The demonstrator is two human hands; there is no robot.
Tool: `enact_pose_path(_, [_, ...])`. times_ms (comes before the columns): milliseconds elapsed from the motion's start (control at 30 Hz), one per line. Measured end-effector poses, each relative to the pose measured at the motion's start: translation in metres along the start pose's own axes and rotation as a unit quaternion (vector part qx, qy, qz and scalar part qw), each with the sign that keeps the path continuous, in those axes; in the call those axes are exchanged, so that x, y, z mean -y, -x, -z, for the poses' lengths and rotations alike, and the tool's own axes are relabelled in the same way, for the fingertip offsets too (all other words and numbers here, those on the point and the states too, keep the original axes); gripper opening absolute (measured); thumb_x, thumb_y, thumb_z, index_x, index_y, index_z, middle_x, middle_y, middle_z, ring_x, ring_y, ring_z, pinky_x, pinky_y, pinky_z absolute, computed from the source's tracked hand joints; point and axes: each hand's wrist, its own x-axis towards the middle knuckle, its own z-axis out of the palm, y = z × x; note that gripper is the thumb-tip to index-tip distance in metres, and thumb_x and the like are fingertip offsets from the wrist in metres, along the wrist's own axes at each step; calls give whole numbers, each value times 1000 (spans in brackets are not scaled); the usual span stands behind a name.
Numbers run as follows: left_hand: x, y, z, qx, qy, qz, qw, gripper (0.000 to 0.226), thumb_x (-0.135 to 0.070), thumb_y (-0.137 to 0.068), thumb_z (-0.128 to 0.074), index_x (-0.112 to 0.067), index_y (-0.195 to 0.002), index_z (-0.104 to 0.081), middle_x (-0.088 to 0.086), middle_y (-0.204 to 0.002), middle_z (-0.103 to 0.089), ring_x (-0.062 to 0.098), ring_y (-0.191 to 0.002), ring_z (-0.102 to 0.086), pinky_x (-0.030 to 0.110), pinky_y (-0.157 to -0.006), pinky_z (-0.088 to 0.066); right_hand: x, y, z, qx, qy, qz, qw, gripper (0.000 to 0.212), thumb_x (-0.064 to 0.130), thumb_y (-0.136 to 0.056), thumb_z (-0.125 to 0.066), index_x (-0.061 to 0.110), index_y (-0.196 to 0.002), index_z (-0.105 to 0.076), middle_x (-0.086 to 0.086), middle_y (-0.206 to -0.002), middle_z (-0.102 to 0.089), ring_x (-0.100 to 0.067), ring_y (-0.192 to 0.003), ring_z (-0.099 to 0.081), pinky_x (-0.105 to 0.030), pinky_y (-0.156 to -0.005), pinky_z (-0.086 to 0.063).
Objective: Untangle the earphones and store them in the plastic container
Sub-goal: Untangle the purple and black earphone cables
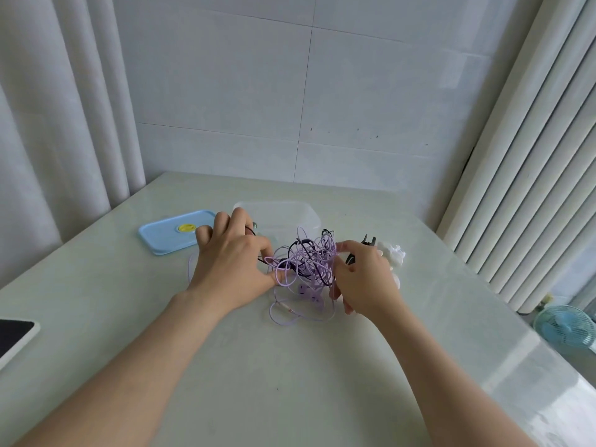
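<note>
At frame centre the left hand (232,262) grips and the right hand (364,279) pinches the tangled earphones (309,262), just before the plastic container (280,214); pulling apart hard would likely cinch the knots tighter.

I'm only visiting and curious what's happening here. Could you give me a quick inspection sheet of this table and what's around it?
Surface: glossy pale table.
Job's things: purple and black earphones tangled before the open clear container; blue lid to its left.
Clutter: white object behind the right hand, unclear; dark screen at left edge.
Hands: left hand and right hand both grip the earphones.
Cables: one purple loop trails on the table.
Surroundings: tiled wall, curtains, small fan.
</note>
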Motion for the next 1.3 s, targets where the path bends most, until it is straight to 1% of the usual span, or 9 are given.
enact_pose_path(200, [5,-1,0,16,3,10,1000,39,-75,-69,-77,-36,-71,-73,-7,-98,-37,19,-94,-37,37,-76,-18,-2,-4,-2,-65,54,49,995,20,20,-95,-67,31,-78,-71,18,-45,-59,-5,-47,-54,-12,-49,-34])
enact_pose_path(333, [5,-2,7,60,-26,41,997,47,-71,-69,-53,-27,-56,-63,-12,-91,-48,22,-95,-43,42,-83,-30,2,-5,1,-127,42,69,989,17,17,-91,-66,24,-77,-73,15,-55,-62,-6,-61,-60,-8,-65,-37])
enact_pose_path(467, [12,-2,12,38,-25,90,995,46,-53,-74,-37,-21,-50,-58,-10,-81,-61,26,-96,-44,42,-86,-28,13,-2,9,-152,32,88,984,27,3,-90,-53,21,-89,-74,9,-49,-52,-9,-57,-52,-4,-64,-35])
enact_pose_path(633, [-7,-6,21,-107,127,3,986,35,-50,-90,-52,-25,-103,-74,-4,-105,-68,28,-104,-59,45,-94,-42,16,1,6,-107,95,161,976,21,9,-89,-62,21,-85,-80,14,-60,-60,0,-62,-56,-10,-61,-36])
enact_pose_path(733, [-35,-1,24,-40,231,-98,967,51,-48,-97,-55,-19,-140,-61,-4,-143,-60,16,-136,-53,38,-114,-37,15,3,5,-99,127,203,966,16,16,-87,-72,29,-90,-80,12,-71,-63,-5,-66,-55,-28,-64,-47])
enact_pose_path(800, [-50,5,20,0,256,-122,959,52,-50,-101,-52,-23,-145,-57,-8,-150,-57,10,-143,-47,33,-119,-32,15,4,5,-111,111,212,964,26,11,-83,-74,34,-93,-80,14,-83,-65,-6,-72,-57,-31,-63,-50])
enact_pose_path(967, [-52,5,13,-10,305,-64,950,35,-56,-103,-53,-27,-119,-63,-17,-106,-68,12,-104,-60,42,-101,-43,22,9,7,-152,-23,239,959,20,8,-90,-77,27,-94,-77,12,-78,-64,-3,-70,-58,-10,-62,-37])
enact_pose_path(1100, [-43,4,10,-22,246,-60,967,11,-40,-100,-58,-29,-101,-60,-18,-90,-60,16,-92,-53,43,-91,-43,31,16,8,-163,-125,233,951,9,11,-108,-53,19,-106,-55,5,-70,-66,-16,-58,-58,-27,-58,-44])
enact_pose_path(1300, [-22,-1,9,-60,162,13,985,14,-40,-84,-55,-30,-86,-64,-13,-84,-59,23,-86,-55,41,-83,-42,34,16,10,-259,-256,176,915,11,4,-111,-35,12,-110,-42,-5,-88,-71,-20,-78,-67,-36,-70,-50])
